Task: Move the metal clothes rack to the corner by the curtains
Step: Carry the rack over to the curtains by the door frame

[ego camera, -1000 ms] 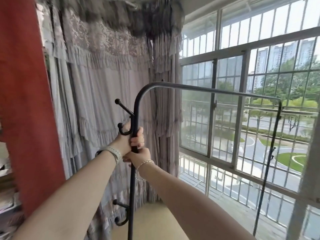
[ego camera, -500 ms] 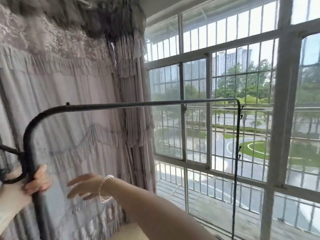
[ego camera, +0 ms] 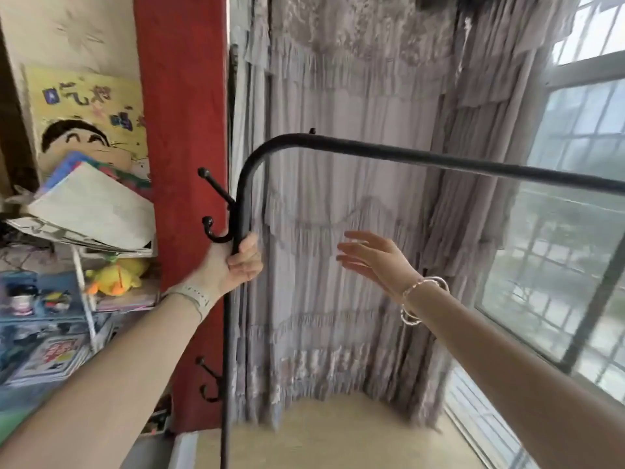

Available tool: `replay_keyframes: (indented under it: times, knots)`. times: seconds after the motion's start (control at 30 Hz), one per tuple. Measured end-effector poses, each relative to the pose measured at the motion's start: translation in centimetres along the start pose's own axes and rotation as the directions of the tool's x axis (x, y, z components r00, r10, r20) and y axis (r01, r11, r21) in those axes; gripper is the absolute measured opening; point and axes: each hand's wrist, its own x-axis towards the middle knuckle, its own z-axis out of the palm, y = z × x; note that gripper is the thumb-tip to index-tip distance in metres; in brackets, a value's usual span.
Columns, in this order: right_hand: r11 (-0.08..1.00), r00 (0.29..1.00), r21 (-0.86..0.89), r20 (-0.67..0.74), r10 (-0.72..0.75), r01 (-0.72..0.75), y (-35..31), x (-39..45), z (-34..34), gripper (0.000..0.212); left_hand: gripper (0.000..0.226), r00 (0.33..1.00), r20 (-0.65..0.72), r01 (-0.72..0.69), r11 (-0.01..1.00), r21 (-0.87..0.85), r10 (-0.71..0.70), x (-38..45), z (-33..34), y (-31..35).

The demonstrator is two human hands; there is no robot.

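The black metal clothes rack [ego camera: 389,151] stands in front of me, its left upright rising past side hooks and bending into a top bar that runs off the right edge. My left hand [ego camera: 236,262] is shut around that upright just below the upper hooks. My right hand [ego camera: 372,257] hovers open in the air to the right of the upright, under the top bar, fingers spread and touching nothing. Grey frilled curtains [ego camera: 338,231] hang right behind the rack and fill the corner beside the window.
A red wall column [ego camera: 182,130] stands just left of the rack's upright. Left of it, cluttered shelves [ego camera: 81,265] hold papers, books and a yellow plush toy. A barred window [ego camera: 581,231] runs along the right. Pale floor [ego camera: 338,434] lies in the corner.
My right hand has let go of the upright and swung out to the right, open. The view swung right, then back left, bringing the red column and shelves into sight.
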Motion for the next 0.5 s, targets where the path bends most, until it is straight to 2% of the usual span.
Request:
replay_keyframes:
  times: [0.07,0.17,0.2,0.27,0.37,0.43,0.5]
  knots:
    - [0.999,0.993,-0.024,0.112,-0.044,0.047,-1.3,2.2,5.2,0.053,0.077,1.0,0.019,-0.019,1.0,-0.019,0.02,-0.8,1.0,0.0]
    - [0.989,0.962,-0.057,0.246,-0.116,0.134,-3.5,4.4,12.1,0.071,0.068,0.997,-0.045,-0.052,0.995,0.086,0.056,-1.4,1.6,0.5]
    - [0.986,0.953,-0.032,0.265,-0.148,0.163,-4.2,4.8,13.9,0.068,0.064,0.997,-0.055,-0.041,0.994,0.106,0.047,-1.6,1.9,0.6]
    - [0.971,0.943,0.085,0.233,-0.237,0.223,-5.1,5.5,16.4,0.048,0.06,0.995,-0.085,-0.036,0.989,0.141,0.048,-1.4,2.4,1.1]
    - [0.925,0.921,0.171,0.142,-0.363,0.338,-5.7,6.3,17.4,0.008,0.058,0.966,-0.18,-0.162,0.976,0.143,0.186,-0.9,3.0,2.4]
    - [0.924,0.915,0.096,0.129,-0.381,0.371,-5.3,6.4,17.3,0.008,0.044,0.924,-0.193,-0.3,0.938,0.172,0.331,-1.1,2.9,2.9]
    - [0.927,0.918,0.036,0.13,-0.376,0.374,-4.6,6.5,17.3,0.012,0.028,0.877,-0.261,-0.309,0.89,0.336,0.403,-1.7,1.9,2.9]
